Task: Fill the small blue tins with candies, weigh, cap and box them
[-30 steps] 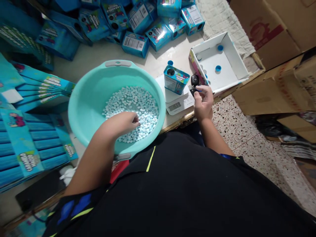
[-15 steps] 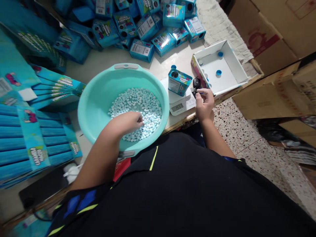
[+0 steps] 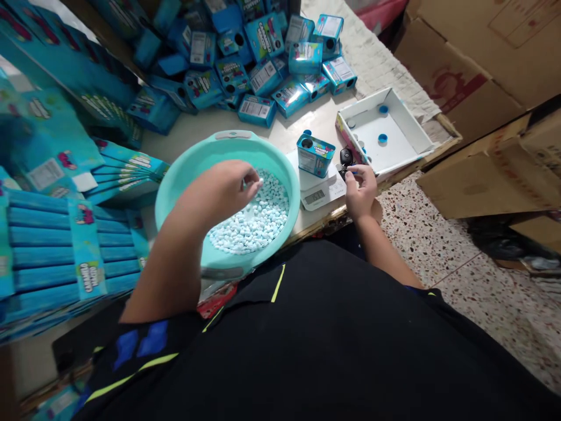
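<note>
My left hand [image 3: 239,184] is over the teal basin [image 3: 164,202], thumb and fingers pinched on a small white candy [image 3: 260,182]. Below it, many pale blue and white candies [image 3: 249,234] lie in the basin. My right hand [image 3: 362,190] is closed, its fingertips around a small blue cap [image 3: 354,173], partly hidden. It is beside a white kitchen scale [image 3: 331,190] with a lit display. On the scale stands a blue candy box [image 3: 314,161], upright, with a round dark hole in its top. Black keys [image 3: 346,156] lie close to my right fingertips.
A shallow white tray [image 3: 401,149] with blue caps sits at the right. Many blue boxes [image 3: 258,110] are heaped at the back. Flat blue cartons [image 3: 41,242] are stacked on the left. Brown cardboard boxes [image 3: 473,169] stand beyond the table edge on the right.
My left hand has risen from among the candies, with a candy showing at its fingertips. My right hand stays beside the scale. The view has shifted slightly.
</note>
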`<move>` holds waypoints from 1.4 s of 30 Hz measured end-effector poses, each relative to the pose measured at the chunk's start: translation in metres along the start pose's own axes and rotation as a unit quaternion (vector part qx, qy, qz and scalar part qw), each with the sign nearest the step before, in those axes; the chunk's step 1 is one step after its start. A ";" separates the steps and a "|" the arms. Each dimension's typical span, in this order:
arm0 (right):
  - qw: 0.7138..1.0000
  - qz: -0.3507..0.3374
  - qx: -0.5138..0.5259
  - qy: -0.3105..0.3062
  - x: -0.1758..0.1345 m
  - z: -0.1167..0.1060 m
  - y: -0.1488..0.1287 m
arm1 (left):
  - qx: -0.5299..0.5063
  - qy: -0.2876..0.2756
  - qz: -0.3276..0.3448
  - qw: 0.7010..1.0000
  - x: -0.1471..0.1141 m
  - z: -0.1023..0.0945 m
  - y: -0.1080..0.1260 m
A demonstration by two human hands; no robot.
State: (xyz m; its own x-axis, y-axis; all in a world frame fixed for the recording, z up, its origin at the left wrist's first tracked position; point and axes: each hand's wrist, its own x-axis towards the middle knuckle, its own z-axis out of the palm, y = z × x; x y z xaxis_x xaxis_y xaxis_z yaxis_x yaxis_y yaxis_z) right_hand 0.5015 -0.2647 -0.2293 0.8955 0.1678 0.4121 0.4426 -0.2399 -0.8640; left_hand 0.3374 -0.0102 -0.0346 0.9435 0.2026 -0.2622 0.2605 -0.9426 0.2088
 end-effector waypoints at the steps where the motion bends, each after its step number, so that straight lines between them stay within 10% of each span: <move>1: 1.000 0.000 -0.002 -0.001 0.000 0.000 0.000 | 0.006 0.024 0.017 1.000 0.006 -0.011 0.008; 7: 0.999 -0.023 0.028 0.008 0.001 0.002 0.000 | 0.015 0.037 0.104 0.994 0.071 -0.033 0.050; 15: 0.999 0.000 0.042 -0.009 0.006 0.007 0.003 | 0.055 0.045 0.143 0.987 0.121 -0.021 0.040; 22: 0.999 -0.022 0.031 -0.020 0.006 0.004 -0.001 | 0.065 0.077 0.095 0.990 0.064 -0.042 0.025; 30: 0.999 -0.028 0.025 -0.012 0.005 0.001 -0.003 | -0.131 -0.093 -0.151 0.975 -0.048 0.001 -0.029; 42: 0.999 -0.031 -0.006 -0.007 0.003 -0.001 -0.002 | -0.161 -0.203 -0.213 0.942 -0.025 0.065 -0.087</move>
State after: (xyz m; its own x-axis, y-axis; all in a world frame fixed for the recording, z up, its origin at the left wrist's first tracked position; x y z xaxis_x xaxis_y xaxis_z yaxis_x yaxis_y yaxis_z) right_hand 0.5029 -0.2645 -0.2261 0.8652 0.1958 0.4615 0.4986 -0.2402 -0.8329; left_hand 0.2776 0.0491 -0.1069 0.6003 0.3645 -0.7119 0.7082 -0.6558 0.2614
